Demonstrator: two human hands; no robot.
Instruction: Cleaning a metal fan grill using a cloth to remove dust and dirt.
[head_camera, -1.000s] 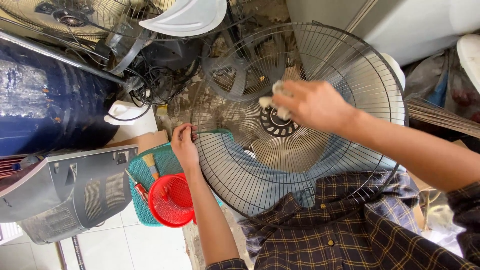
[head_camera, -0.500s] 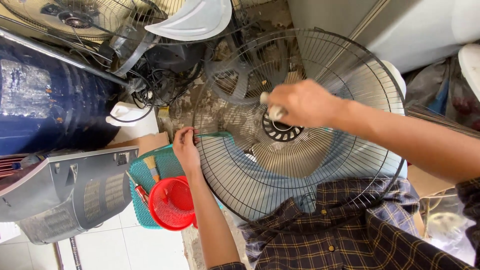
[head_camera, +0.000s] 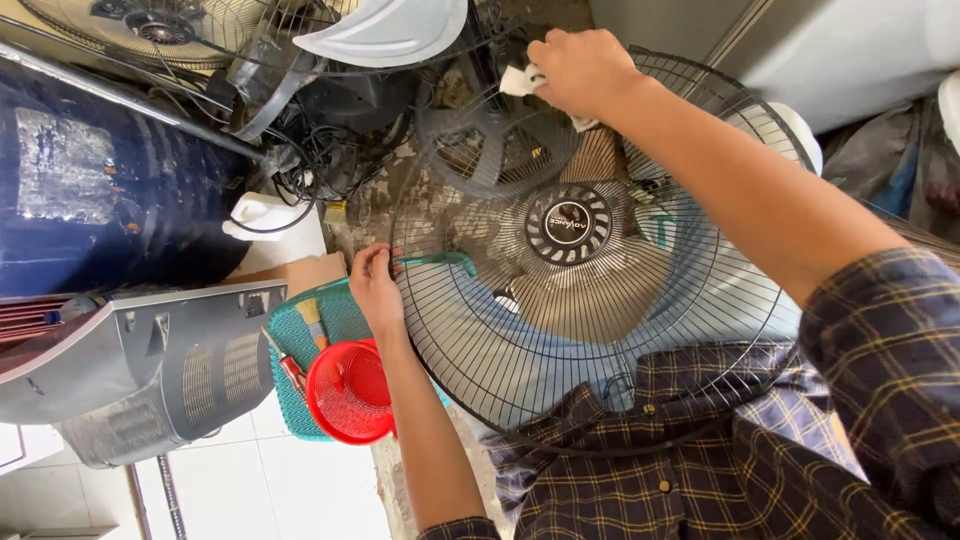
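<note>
Fan guard (head_camera: 600, 330) being gripped at its left rim by closed left hand (head_camera: 375, 290), white cloth (head_camera: 522, 80) being clutched at guard's top rim by closed right hand (head_camera: 580, 70), red basket (head_camera: 350, 390) just left of guard

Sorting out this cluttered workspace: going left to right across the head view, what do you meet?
Grey appliance housing → red basket → left hand → fan guard hub → plaid sleeve.
</note>
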